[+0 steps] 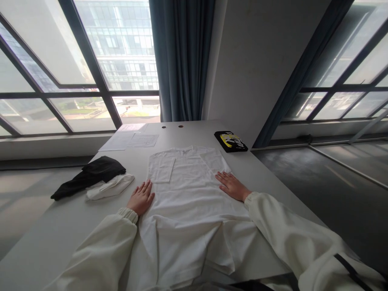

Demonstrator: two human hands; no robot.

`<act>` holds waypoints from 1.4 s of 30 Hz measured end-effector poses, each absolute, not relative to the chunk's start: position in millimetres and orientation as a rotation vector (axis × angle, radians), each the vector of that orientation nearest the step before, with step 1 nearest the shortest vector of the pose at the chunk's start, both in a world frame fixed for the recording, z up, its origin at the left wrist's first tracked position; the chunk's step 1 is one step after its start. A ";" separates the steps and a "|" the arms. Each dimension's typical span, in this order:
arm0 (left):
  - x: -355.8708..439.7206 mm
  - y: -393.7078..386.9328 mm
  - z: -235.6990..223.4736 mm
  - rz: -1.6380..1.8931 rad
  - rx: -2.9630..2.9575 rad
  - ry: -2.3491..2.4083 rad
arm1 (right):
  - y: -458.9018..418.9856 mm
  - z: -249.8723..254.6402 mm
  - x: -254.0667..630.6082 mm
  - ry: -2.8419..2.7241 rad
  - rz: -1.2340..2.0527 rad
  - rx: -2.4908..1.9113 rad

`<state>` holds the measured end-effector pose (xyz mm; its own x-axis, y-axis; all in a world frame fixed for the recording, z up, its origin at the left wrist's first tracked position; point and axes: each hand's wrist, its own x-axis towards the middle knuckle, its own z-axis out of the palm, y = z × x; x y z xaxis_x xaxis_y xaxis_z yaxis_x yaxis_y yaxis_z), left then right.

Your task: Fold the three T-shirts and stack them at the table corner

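Observation:
A white T-shirt point(188, 194) lies spread on the table, its collar at the far end and its short sleeves folded in over the body. Its lower part is rumpled into loose folds at the near edge. My left hand point(141, 197) rests flat at the shirt's left side, just below the left sleeve, fingers stretched out. On the opposite side my right hand point(233, 186) lies flat on the fabric by the right sleeve, fingers extended. Neither hand grips anything.
Left on the white table point(75, 226) are a black garment point(93, 173) and a crumpled white cloth point(110, 187). Paper sheets point(144, 140) lie at the far left. A folded black garment with yellow and white print point(230, 141) sits near the far right edge.

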<state>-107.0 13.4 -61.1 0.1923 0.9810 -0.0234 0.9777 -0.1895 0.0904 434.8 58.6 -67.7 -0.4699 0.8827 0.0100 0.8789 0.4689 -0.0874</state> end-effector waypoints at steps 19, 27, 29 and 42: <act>-118.5 114.4 -50.1 -0.077 2.393 1.847 | 141.2 -69.9 430.6 -2.619 0.057 -1.675; -117.9 119.0 -45.4 -0.060 2.396 1.864 | 158.8 -73.6 429.9 -2.587 0.015 -1.672; -118.5 118.0 -45.7 -0.029 2.416 1.843 | 157.2 -73.6 429.7 -2.583 0.010 -1.644; -92.0 81.9 -33.4 0.049 2.751 1.603 | 82.8 -74.4 426.4 -2.535 0.075 -1.785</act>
